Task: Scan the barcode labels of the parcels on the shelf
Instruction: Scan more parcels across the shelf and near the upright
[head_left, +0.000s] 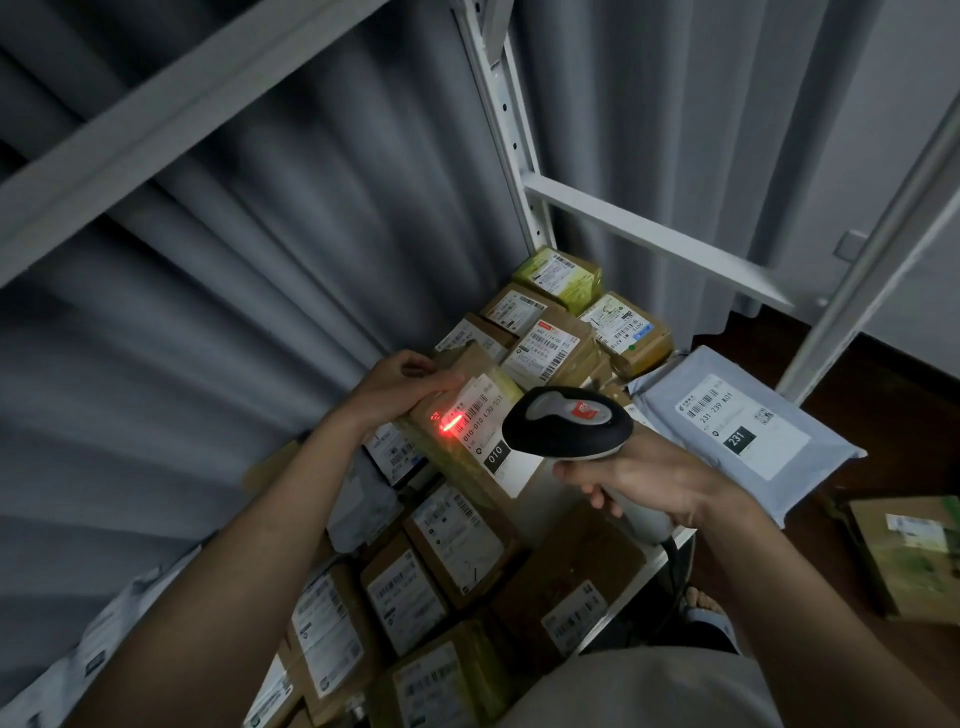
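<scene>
I see the shelf (670, 551) packed with labelled parcels. My left hand (400, 384) grips the far edge of one cardboard parcel (467, 415); my right hand (639, 478) grips the scanner (566, 421), whose red beam (451, 422) falls on the parcel's label (493, 431).

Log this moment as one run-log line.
left hand: holds parcel 010 | right hand: grips scanner | red beam: on label edge
</scene>
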